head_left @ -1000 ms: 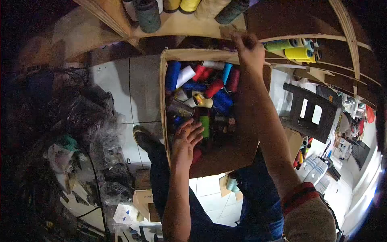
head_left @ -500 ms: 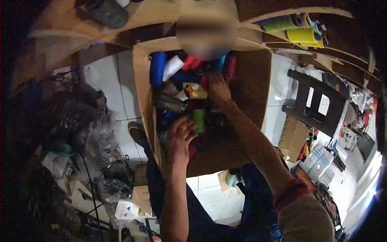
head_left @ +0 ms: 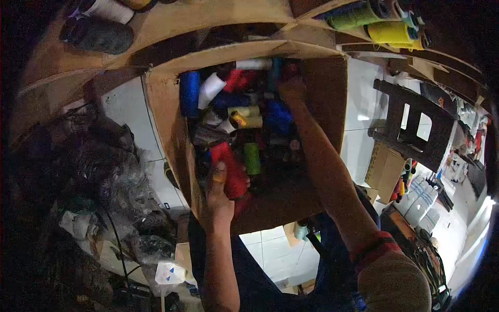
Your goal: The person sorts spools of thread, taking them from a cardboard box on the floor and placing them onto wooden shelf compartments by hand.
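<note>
Red spool [head_left: 232,169]: in the left hand [head_left: 220,202], inside the box, near-left part. Fingers closed round it, thumb on its upper face, fingertips showing at the right side. Long axis slanted: far end points forward and a bit left past the thumb, near end comes back right toward the palm. Left hand is clearly the nearer one; right is well apart, forward and right of it.

Dark red spool [head_left: 290,69]: directly ahead of the right hand [head_left: 292,91], far-right corner of the box. Hand looks to be at its near end. Right fingertips hidden by the back of the hand and shadow, so can't tell if they're gripping or just touching. Its axis looks roughly fore-aft, dim. Teal spool [head_left: 274,72] just left of those fingers.

Between the hands: green spool [head_left: 252,158] just right of the left fingers, pale yellow spool [head_left: 247,117] forward of them, blue spool [head_left: 279,116] just behind-left of the right hand.

Further out: cardboard box [head_left: 326,99] walls around both hands; wooden shelf [head_left: 208,23] beyond the right fingers, with a bright yellow spool [head_left: 387,32] forward-right of them.
</note>
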`<action>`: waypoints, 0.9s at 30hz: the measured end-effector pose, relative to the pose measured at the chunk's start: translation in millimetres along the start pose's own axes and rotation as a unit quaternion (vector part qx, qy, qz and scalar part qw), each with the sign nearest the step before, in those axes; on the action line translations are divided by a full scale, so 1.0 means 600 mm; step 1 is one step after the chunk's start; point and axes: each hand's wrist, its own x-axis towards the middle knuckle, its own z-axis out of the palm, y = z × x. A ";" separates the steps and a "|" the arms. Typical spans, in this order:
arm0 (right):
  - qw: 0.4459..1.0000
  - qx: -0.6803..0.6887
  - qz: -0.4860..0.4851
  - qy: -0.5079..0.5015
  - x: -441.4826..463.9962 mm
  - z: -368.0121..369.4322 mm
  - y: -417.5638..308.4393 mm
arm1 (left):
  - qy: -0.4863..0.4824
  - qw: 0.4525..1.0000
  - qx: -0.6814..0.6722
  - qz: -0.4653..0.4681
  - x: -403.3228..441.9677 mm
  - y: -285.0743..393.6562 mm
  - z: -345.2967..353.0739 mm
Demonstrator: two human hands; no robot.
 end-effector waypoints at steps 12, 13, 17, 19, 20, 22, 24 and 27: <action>0.994 -0.106 -0.014 0.004 -0.016 -0.003 -0.056 | 0.031 0.996 0.072 0.052 0.024 -0.032 -0.046; 0.991 -0.135 -0.014 -0.008 -0.014 -0.002 -0.060 | 0.039 0.993 0.097 0.054 0.025 -0.032 -0.044; 0.982 -0.182 -0.053 -0.024 0.012 0.005 -0.061 | 0.023 0.997 0.066 0.023 0.017 -0.019 -0.027; 0.983 -0.164 -0.058 -0.049 0.030 -0.001 -0.056 | 0.007 1.000 0.020 0.004 0.014 -0.019 -0.025; 0.982 -0.154 -0.091 -0.060 0.034 -0.004 -0.053 | 0.009 1.000 0.018 0.003 0.015 -0.021 -0.029; 0.975 -0.133 -0.156 -0.084 0.045 0.013 -0.025 | 0.011 1.000 -0.005 -0.007 0.018 -0.024 -0.039; 0.985 -0.090 -0.121 -0.081 0.030 0.025 -0.002 | 0.013 0.998 -0.047 -0.029 0.017 -0.027 -0.049; 0.979 0.041 -0.095 -0.179 -0.061 -0.022 0.006 | 0.079 0.988 0.132 0.000 0.011 -0.019 -0.049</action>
